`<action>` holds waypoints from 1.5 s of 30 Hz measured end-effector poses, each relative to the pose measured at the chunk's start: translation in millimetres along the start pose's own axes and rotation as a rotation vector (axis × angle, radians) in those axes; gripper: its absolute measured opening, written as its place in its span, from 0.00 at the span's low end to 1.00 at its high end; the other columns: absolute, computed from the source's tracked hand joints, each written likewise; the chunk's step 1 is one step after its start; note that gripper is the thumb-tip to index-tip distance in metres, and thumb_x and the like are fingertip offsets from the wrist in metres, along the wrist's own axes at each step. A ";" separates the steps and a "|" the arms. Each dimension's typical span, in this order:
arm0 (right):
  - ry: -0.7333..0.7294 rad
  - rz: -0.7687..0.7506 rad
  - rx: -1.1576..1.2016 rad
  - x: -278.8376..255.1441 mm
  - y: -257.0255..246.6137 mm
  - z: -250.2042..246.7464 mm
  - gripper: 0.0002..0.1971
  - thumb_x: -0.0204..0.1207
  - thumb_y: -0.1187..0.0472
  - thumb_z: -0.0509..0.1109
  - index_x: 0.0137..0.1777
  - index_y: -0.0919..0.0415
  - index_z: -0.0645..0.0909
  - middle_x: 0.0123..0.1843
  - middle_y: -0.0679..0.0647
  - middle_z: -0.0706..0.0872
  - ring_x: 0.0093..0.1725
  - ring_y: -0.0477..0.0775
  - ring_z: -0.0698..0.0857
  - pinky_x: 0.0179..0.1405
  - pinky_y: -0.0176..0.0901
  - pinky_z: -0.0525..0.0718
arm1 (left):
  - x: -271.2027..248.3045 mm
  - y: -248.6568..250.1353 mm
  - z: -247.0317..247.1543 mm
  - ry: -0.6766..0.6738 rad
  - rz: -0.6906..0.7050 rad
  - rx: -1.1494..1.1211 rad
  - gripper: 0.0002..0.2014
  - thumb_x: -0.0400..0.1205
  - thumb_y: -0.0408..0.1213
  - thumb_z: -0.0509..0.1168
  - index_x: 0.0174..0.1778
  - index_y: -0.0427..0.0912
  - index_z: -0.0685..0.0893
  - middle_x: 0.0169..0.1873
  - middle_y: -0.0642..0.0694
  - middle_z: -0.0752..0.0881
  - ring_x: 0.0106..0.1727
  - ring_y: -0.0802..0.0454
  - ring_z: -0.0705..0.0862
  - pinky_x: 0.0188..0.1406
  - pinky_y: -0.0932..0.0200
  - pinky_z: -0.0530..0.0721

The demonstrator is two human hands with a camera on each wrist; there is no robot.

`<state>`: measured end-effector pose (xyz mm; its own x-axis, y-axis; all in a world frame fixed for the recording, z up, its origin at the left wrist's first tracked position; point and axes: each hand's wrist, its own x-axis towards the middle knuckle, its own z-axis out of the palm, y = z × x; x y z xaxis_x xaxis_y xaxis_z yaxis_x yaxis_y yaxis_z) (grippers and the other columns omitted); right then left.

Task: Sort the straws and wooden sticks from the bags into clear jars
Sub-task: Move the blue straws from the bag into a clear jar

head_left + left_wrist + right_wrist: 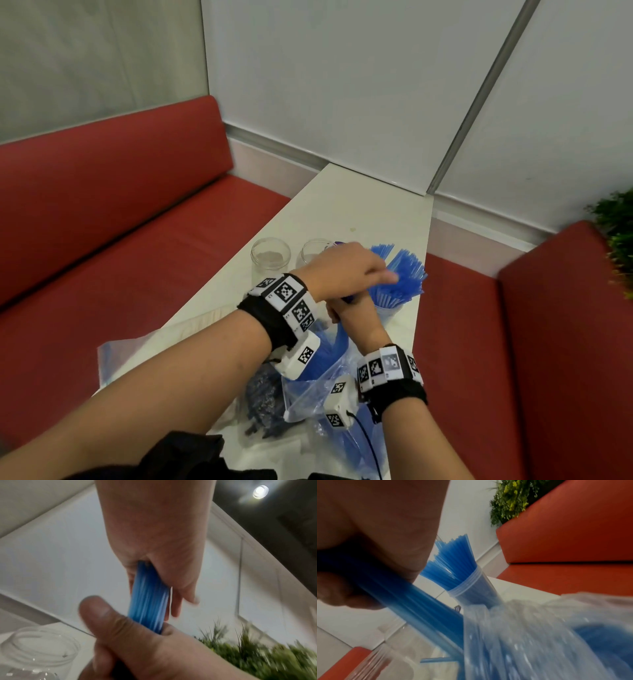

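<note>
Both hands hold one bundle of blue straws [149, 595] that rises out of a clear plastic bag [318, 387] near the table's front. My left hand [342, 270] grips the bundle's upper part, fingers curled round it [154, 534]. Just below, my right hand [356, 315] clasps the same bundle [419, 608], thumb alongside [96, 612]. A clear jar [388, 311] packed with upright blue straws [404, 274] stands right behind the hands. Two empty clear jars [270, 257] [313, 251] stand to its left. A second bag with dark sticks [263, 397] lies under my left forearm.
The narrow white table [342, 205] runs to the wall. Red benches flank it on the left [120, 222] and right [548, 342]. A green plant [616, 233] sits behind the right bench. A loose straw [435, 660] lies beside the bag.
</note>
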<state>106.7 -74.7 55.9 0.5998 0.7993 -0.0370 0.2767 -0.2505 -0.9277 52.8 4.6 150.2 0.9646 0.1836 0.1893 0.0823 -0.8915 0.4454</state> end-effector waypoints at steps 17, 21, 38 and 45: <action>0.137 -0.325 0.571 -19.5 -117.4 -56.5 0.16 0.77 0.49 0.79 0.32 0.49 0.79 0.28 0.52 0.79 0.27 0.51 0.77 0.32 0.40 0.81 | -33.5 -28.8 37.6 -0.070 -0.799 -1.910 0.19 0.83 0.42 0.67 0.38 0.28 0.91 0.37 0.36 0.89 0.39 0.44 0.91 0.36 0.55 0.91; 0.122 -0.328 0.575 -21.0 -117.4 -58.2 0.17 0.76 0.48 0.79 0.31 0.49 0.79 0.28 0.51 0.79 0.29 0.52 0.77 0.36 0.43 0.82 | -35.4 -25.6 38.2 -0.121 -0.816 -1.834 0.13 0.82 0.42 0.68 0.40 0.34 0.87 0.31 0.42 0.86 0.29 0.50 0.86 0.23 0.63 0.86; -0.157 -0.119 0.078 -19.8 -123.5 -131.2 0.03 0.77 0.60 0.79 0.47 0.59 0.91 0.45 0.62 0.94 0.46 0.63 0.94 0.43 0.43 0.92 | -31.1 -64.5 48.9 0.155 -0.837 -1.658 0.08 0.88 0.40 0.60 0.47 0.38 0.77 0.23 0.47 0.74 0.18 0.59 0.66 0.13 0.69 0.61; 0.355 -0.156 0.037 5.2 -118.2 -158.4 0.02 0.74 0.65 0.78 0.41 0.58 0.89 0.40 0.57 0.93 0.40 0.56 0.94 0.46 0.50 0.93 | -34.0 -92.0 58.9 0.010 -0.615 -0.584 0.10 0.84 0.38 0.65 0.48 0.38 0.90 0.46 0.45 0.90 0.42 0.52 0.87 0.41 0.60 0.81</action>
<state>196.1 -127.4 224.2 0.7772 0.5857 0.2302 0.3615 -0.1161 -0.9251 27.2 56.0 51.3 0.7876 0.5723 -0.2283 0.4464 -0.2746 0.8517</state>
